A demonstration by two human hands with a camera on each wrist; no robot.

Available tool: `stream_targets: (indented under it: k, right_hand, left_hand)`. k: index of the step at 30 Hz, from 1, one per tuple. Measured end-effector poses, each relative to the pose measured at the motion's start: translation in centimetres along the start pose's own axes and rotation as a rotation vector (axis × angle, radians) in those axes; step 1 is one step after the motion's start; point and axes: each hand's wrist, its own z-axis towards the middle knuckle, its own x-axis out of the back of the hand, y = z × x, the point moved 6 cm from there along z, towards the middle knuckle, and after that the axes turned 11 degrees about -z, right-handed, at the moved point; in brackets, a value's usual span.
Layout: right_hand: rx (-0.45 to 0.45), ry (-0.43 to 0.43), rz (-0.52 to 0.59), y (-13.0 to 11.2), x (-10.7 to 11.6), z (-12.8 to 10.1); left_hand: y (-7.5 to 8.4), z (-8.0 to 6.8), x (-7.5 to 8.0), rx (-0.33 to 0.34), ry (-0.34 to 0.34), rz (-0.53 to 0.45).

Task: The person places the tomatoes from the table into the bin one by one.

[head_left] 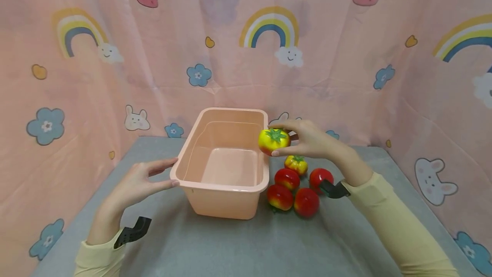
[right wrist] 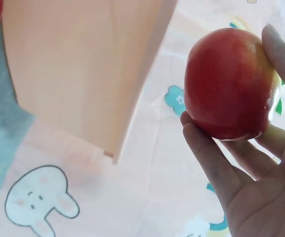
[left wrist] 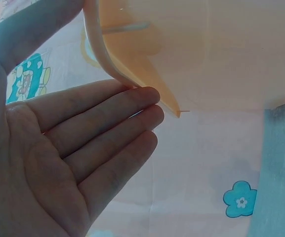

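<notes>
My right hand (head_left: pixel 307 138) grips a glossy yellow-and-red tomato (head_left: pixel 274 141) by its sides, thumb against fingers. It is held up at the right rim of a pink plastic basin (head_left: pixel 223 189). From the right wrist view, the red underside of this tomato (right wrist: pixel 228 86) shows, clear of the basin wall (right wrist: pixel 78 64). With fairly straight fingers, my left hand (head_left: pixel 140 185) touches the basin's left rim near its front corner. The left wrist view shows those extended fingers (left wrist: pixel 107 118) against the rim. No tomato lies inside the basin.
Right of the basin several more tomatoes sit close together on the grey tabletop (head_left: pixel 230 247): a yellow one (head_left: pixel 296 165) at the back and red ones (head_left: pixel 306 202) in front. A pink patterned curtain (head_left: pixel 230 89) hangs behind and along both sides.
</notes>
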Motion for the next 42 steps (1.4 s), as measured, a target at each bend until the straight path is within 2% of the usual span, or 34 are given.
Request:
stream_targets:
  k: [4, 11, 26, 42]
  right_hand:
    - [0.004, -0.007, 0.004, -0.3, -0.1, 0.5]
    - [0.065, 0.008, 0.016, -1.3, -0.2, 1.5]
    - [0.080, -0.045, 0.127, -2.5, -1.4, 3.1]
    - [0.048, 0.015, 0.146, -0.6, -0.6, -0.2]
  left_hand:
    - [0.0, 0.1, -0.1, -0.001, 0.003, 0.004]
    - [-0.1, 0.3, -0.2, -0.003, 0.007, -0.002]
    - [0.1, 0.5, -0.5, 0.001, -0.003, -0.009]
    - [0.0, -0.1, -0.1, -0.002, 0.014, -0.028]
